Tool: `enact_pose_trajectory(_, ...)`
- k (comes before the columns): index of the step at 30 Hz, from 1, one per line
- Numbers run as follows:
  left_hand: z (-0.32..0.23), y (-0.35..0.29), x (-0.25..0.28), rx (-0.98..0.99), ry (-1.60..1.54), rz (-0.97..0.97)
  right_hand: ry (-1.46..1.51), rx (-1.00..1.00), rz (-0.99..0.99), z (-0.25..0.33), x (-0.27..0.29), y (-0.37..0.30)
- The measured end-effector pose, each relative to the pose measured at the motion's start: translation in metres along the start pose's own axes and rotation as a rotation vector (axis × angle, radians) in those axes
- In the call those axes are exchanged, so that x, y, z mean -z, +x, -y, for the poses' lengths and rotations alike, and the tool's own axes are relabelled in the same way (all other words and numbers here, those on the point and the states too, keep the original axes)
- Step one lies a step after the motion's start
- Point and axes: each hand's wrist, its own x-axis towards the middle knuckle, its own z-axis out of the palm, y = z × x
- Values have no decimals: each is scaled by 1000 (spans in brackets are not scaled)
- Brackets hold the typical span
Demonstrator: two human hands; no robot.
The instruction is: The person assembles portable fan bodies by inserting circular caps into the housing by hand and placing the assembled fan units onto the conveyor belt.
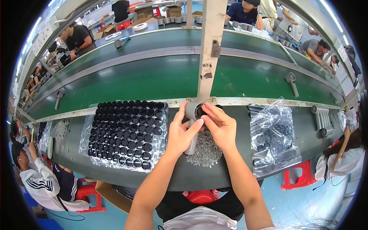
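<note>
Head view: a grey housing (191, 111) in hand at the foot of the post (207, 50), apparently partway through.
The left hand (179, 132) grasps the housing; the right hand (222, 128) bends its fingertips into the dark opening, and whether they pinch anything I cannot tell. Much looks left: rows of black discs (125, 131) left of the post, a clear-bit pile (205, 153) below it, a bag (272, 138) to its right.

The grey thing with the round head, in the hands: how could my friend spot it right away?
Find the long green belt, then the dark table in front of it. At the middle, the left hand holds the grey part. Similar parts lie untouched on the belt; this one has hands on it.
</note>
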Motion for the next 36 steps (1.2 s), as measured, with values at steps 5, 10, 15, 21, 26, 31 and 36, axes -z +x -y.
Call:
enact_pose_trajectory(5,-8,1,-1,79,-1,-44,-112,115,39,2,-1,-1)
enact_pose_trajectory(10,-6,1,2,54,31,-22,-87,66,82,5,3,-2)
enact_pose_trajectory(15,-8,-4,-2,18,106,21,93,42,-21,9,3,1)
enact_pose_trajectory(21,-14,-9,-4,-112,183,83,146,-189,161,5,19,2)
enact_pose_trajectory(26,-16,-10,-3,-110,240,126,102,-167,238,5,19,0)
enact_pose_trajectory(31,-23,-10,-1,-66,223,134,108,-161,224,2,17,1)
enact_pose_trajectory(36,-24,-8,2,35,53,170,181,-327,251,9,18,0)
